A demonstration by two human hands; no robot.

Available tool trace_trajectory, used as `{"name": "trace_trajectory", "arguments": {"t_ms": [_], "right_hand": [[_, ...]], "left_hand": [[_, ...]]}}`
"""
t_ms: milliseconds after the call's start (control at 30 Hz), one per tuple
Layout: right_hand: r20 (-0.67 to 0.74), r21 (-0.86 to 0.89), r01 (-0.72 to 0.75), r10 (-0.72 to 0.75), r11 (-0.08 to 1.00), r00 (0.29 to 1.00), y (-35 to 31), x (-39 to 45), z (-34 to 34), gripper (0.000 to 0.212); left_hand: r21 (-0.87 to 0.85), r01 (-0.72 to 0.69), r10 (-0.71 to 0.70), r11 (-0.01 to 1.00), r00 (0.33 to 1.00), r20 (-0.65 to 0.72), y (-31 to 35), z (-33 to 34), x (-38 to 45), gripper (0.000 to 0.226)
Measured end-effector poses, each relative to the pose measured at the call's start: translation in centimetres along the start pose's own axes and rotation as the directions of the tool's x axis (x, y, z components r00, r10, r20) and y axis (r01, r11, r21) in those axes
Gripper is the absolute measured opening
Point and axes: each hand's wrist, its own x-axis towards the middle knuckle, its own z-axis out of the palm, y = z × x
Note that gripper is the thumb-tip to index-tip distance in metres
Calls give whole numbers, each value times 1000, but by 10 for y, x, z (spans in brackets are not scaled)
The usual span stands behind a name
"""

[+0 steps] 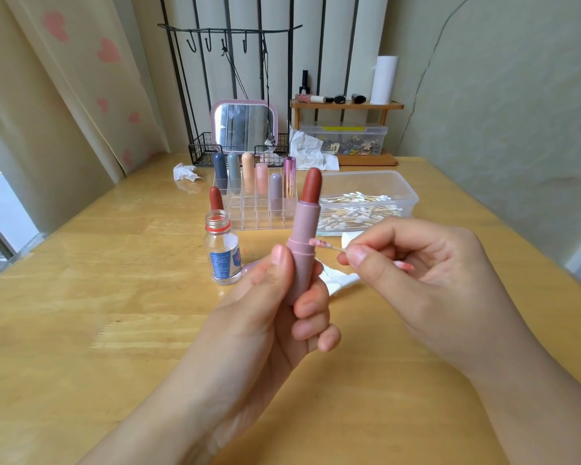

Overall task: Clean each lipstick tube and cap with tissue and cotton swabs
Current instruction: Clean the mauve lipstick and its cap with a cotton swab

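Nearest the lens, in the lower middle of the frame, the left hand (282, 297) is gripping an uncapped lipstick tube (302, 243) upright, thumb pressing its front and the other fingers curling round its lower body. The dark red bullet is standing extended above the pink casing. To the right of centre, the right hand (416, 273) is pinching a cotton swab (329, 246) between thumb and forefinger, the remaining fingers curling loosely; the swab's pink-stained tip is touching the tube's collar on its right side.

Behind the hands, a folded white tissue (341, 280) is lying on the wooden table (81, 313). Left of the tube, a small clear bottle (222, 251) with a red neck ring and blue label is standing open, and just beside it a pinkish cap-like shape is lying mostly hidden by the thumb. Further back at centre, a clear organizer (255, 209) is holding several capped lipsticks in blue, grey, peach, pink and lilac, with another uncapped red lipstick (216, 198) standing at its left edge. To the right, a clear box of swabs (366, 203) is sitting open. Crumpled tissues are lying toward the back, near a pink mirror (244, 127).
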Motion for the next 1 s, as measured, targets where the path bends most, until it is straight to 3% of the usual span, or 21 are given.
{"name": "trace_trajectory", "arguments": {"t_ms": [67,167,233,333,700,900,1000], "right_hand": [[28,23,7,-8,1000,1000,1,-1,1,12],[104,194,-46,26,980,994,-3,-3,5,18],[80,127,-35,25,991,996,-2,-3,4,18],[8,-14,-12,13,1000,1000,0,1,-2,12],[57,4,-19,19,1000,998,-2,2,-5,9],[50,17,-27,26,999,998,0,2,-2,11],[19,7,-47,47,999,999,-1,2,-6,9]], "left_hand": [[48,15,-12,999,998,-53,-2,1,0,36],[109,19,-5,994,991,-135,-5,6,1,42],[92,12,2,996,989,-146,-5,9,0,42],[16,28,-26,999,990,-139,-1,10,-1,42],[-132,164,-155,978,985,72,0,4,-4,40],[-24,57,-55,998,996,66,-2,4,-5,7],[-41,7,-5,999,999,53,-2,1,-3,15]]}}
